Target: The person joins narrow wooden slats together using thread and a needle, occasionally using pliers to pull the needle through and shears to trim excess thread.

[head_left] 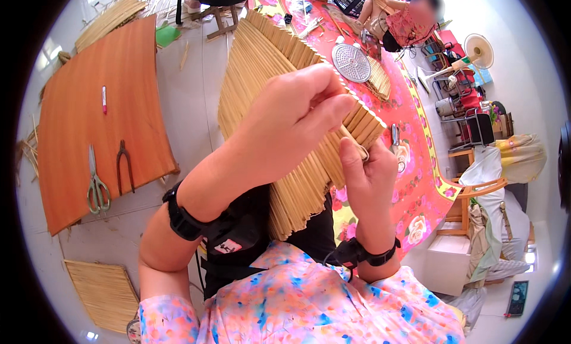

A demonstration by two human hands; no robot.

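A large mat of yellow straw-like stalks (256, 76), laid side by side, rests over my lap and slants away to the upper middle. Along its right side runs a thicker edge where cut round stalk ends (372, 127) show. My left hand (306, 109) is closed above this edge; whatever its fingers pinch is hidden. At the edge's near corner, my right hand (370, 174) pinches the mat between thumb and fingers. A thin pale strand (361, 153) loops beside that thumb.
To the left, a brown board (107, 124) carries scissors (97, 183), pliers (124, 165) and a marker (104, 100). A red flowered cloth (416, 183) spreads at right, holding a round perforated metal disc (351, 62). Another person (410, 22) sits far right near a fan (477, 51).
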